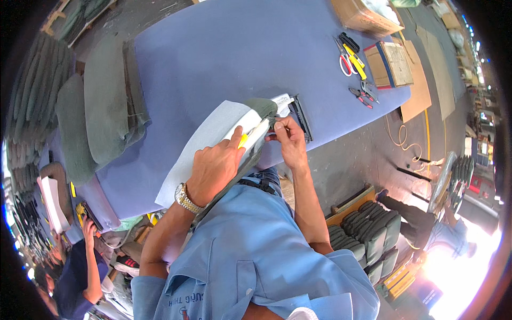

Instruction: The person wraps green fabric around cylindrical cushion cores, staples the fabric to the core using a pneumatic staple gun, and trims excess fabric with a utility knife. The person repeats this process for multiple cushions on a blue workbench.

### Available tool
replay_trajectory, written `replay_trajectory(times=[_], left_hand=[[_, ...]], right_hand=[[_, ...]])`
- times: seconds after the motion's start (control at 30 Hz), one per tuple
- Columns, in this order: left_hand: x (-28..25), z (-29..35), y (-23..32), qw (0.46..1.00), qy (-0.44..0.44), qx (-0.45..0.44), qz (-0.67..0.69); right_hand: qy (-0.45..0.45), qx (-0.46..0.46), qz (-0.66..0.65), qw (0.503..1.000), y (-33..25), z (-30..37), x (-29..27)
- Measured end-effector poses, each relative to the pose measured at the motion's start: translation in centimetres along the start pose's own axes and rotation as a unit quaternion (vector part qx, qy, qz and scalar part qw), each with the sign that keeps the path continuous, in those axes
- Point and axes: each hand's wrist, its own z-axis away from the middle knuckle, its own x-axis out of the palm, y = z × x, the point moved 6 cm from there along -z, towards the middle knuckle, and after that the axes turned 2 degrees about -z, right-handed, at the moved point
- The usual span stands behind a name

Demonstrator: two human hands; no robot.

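A long curved padded panel [200, 141], white on its upper face with dark green fabric [261, 106] along its far end and near side, lies slanted over the table edge against me. On it presses my left hand [216, 165], index finger stretched along the white strip and the other fingers curled. A small yellow piece [243, 141] shows beside that index finger. My right hand [290, 141] pinches the fabric edge at the panel's far end; its fingertips are partly hidden. Just past it lies a black and silver staple gun [301, 117].
The blue-covered table [229, 53] holds stacked green padded pieces [109, 101] at left. Scissors [345, 63], a yellow cutter [354, 60], pliers [361, 97] and boxes [392, 64] lie far right. Co-workers [80, 277] [445, 234] stand on both sides; green cushions [368, 234] are stacked at right.
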Motion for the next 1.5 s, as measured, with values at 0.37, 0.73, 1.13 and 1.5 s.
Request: replay_trajectory(times=[0.37,0.73,1.13,1.5], left_hand=[[-1.3,1.3,-3.7,0.923,0.11,-0.065,0.364],[0.9,3.7,-6.9,0.787,0.167,-0.172,0.569],[-2.4,5.0,-6.3,0.783,0.277,-0.118,0.544],[4.4,25.5,-15.5,0.616,0.46,-0.474,0.43]], right_hand=[[0.03,-0.062,0.104,0.992,-3.5,-0.2,-2.2],[-0.017,-0.027,0.191,0.981,-6.1,-0.4,0.5],[-0.244,-0.075,0.22,0.942,-7.8,1.5,13.4],[-0.479,-0.052,0.265,0.835,-4.8,6.0,21.3]])
